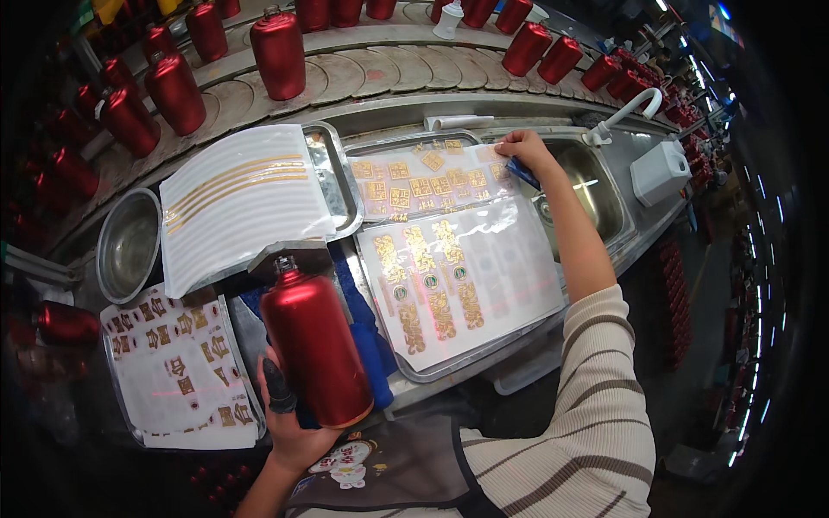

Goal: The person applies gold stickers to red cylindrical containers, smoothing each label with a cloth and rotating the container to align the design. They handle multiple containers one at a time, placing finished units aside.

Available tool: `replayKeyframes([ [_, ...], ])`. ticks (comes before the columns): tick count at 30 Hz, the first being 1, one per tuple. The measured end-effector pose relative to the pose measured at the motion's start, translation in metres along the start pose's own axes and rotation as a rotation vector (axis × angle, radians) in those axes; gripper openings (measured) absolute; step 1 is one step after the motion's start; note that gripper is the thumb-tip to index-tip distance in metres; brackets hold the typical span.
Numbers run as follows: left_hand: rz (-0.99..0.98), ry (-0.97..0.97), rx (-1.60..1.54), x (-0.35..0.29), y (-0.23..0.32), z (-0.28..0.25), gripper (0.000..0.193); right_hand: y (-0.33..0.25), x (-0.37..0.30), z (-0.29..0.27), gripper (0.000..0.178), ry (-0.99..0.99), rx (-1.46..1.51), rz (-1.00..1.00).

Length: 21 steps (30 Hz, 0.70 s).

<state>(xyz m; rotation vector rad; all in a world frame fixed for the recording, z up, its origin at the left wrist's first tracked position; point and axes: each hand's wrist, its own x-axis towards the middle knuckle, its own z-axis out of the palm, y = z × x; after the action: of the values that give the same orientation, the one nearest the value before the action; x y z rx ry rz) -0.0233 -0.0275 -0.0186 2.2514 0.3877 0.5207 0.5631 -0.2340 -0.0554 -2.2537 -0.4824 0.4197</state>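
My left hand (298, 436) is wrapped round the lower part of a glossy red bottle (315, 350), tilted slightly, with its bare threaded neck up. A dark cover sits on one finger of that hand. My right hand (527, 154) is at the far right corner of a sheet of gold square stickers (432, 183), thumb and fingertips pinched together there. Whether a sticker is between the fingertips is too small to tell. A flat blue tool (523, 173) sticks out from under that palm. Nearer me lies a clear sheet with long gold ornament stickers (429, 285), its right part bare.
A white sheet with gold strips (242, 186) lies left, beside a metal bowl (128, 246). More gold stickers fill a tray (177, 371) at lower left. Behind, red bottles (278, 53) stand on a conveyor (380, 73). A sink (596, 194), faucet (630, 112) and white jug (661, 171) are right.
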Motion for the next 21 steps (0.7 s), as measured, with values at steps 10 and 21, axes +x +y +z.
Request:
replayKeyframes([
  [10, 0.024, -0.004, 0.007, 0.003, 0.001, -0.003, 0.109, 0.044, 0.0, -0.025, 0.029, 0.399, -0.211, 0.119],
  [21, 0.112, 0.084, 0.009, 0.001, 0.002, -0.006, 0.109, 0.101, -0.035, -0.094, 0.04, 0.394, -0.57, 0.098],
])
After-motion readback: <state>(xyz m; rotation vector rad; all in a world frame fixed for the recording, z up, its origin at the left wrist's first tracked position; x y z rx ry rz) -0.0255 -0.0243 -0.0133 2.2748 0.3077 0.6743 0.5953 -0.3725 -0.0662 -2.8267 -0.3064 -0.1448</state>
